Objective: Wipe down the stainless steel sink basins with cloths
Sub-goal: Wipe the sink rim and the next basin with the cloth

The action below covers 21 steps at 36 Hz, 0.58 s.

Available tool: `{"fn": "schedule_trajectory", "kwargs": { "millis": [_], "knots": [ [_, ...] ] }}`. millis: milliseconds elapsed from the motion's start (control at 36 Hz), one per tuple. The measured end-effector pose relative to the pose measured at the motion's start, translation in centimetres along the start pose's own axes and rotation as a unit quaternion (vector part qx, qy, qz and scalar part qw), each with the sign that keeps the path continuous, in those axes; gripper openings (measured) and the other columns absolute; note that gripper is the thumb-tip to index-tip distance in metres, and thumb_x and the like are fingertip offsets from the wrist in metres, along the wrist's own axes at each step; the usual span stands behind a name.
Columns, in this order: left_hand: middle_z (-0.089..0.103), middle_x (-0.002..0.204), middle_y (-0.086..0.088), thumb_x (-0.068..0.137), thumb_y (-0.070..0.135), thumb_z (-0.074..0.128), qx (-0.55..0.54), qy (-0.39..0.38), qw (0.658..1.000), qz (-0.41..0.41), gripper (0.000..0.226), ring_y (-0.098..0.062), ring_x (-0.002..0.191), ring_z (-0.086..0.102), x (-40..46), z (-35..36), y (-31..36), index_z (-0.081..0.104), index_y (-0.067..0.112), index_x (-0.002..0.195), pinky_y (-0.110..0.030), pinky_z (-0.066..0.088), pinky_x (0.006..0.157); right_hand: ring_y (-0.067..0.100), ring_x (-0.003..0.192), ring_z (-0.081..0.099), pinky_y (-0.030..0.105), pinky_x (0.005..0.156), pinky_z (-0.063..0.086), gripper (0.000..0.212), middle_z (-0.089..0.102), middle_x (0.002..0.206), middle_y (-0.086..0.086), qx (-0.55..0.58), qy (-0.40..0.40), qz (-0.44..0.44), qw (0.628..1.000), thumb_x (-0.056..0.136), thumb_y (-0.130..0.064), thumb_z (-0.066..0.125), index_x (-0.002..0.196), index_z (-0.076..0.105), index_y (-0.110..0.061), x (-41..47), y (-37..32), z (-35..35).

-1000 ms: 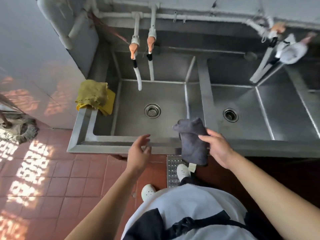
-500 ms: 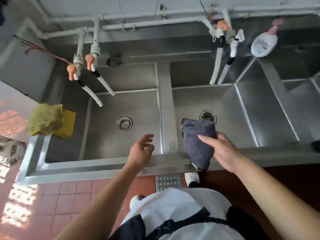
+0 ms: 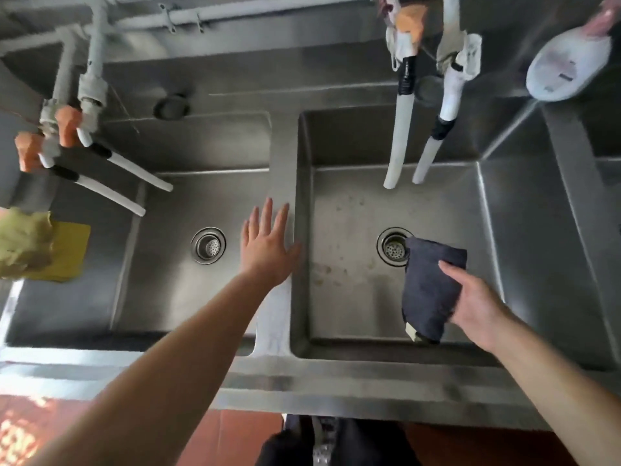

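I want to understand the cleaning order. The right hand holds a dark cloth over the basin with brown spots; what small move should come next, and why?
Probably lower the dark cloth, gripped by the right hand, onto the floor of the right basin: brown spots show there near the drain. The left hand is open over the divider.

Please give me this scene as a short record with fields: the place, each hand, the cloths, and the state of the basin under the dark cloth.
place: stainless steel sink with several basins
left hand: open, fingers spread, over the divider between two basins; contact cannot be told
right hand: grips the dark grey cloth
dark grey cloth: hangs over the middle basin, beside its drain
yellow cloth: lies on the left rim, untouched
middle basin floor: brownish spots visible near the drain
hoses: two white hoses hang into the middle basin
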<state>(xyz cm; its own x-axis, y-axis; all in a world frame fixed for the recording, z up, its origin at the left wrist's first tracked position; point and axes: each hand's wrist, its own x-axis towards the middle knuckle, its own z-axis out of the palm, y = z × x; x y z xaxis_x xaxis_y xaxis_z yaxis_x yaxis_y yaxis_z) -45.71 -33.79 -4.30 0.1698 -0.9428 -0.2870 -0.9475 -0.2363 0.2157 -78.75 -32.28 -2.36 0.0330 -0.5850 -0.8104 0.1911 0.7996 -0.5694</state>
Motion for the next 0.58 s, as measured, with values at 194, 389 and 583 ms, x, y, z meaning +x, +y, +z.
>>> {"fn": "schedule_trajectory", "kwargs": {
  "millis": [194,389,583],
  "knots": [
    [-0.02,0.166,0.001,0.097,0.063,0.032,0.058,0.022,0.998,0.032,0.081,-0.026,0.152,-0.019,10.4,-0.2,1.1,-0.01,0.03,0.158,-0.047,-0.009,0.124,0.025,0.104,0.061,0.033,0.078,0.047,0.018,0.065,0.116,0.005,-0.079,0.053,-0.014,0.995,0.095,-0.027,0.059,0.113,0.059,-0.027,11.3,-0.9,2.1],
    [-0.003,0.168,-0.002,0.095,0.063,0.027,0.053,0.091,0.994,0.038,0.079,-0.022,0.154,-0.009,14.7,1.5,1.5,0.002,0.024,0.16,-0.043,-0.002,0.126,0.022,0.107,0.059,0.027,0.084,0.039,0.032,0.064,0.108,0.004,-0.234,0.187,-0.246,0.922,0.094,-0.031,0.056,0.121,0.063,-0.014,23.2,-5.5,5.2],
    [0.006,0.168,-0.002,0.094,0.055,0.024,0.005,0.113,0.992,0.054,0.067,-0.023,0.155,-0.004,14.9,1.5,1.5,0.023,0.033,0.157,-0.043,0.001,0.126,0.035,0.138,0.04,0.056,0.112,0.033,0.064,0.045,0.151,0.007,-0.58,0.164,-0.292,0.743,0.089,-0.054,0.035,0.149,0.038,-0.031,36.8,-5.6,8.7]
  ]
}}
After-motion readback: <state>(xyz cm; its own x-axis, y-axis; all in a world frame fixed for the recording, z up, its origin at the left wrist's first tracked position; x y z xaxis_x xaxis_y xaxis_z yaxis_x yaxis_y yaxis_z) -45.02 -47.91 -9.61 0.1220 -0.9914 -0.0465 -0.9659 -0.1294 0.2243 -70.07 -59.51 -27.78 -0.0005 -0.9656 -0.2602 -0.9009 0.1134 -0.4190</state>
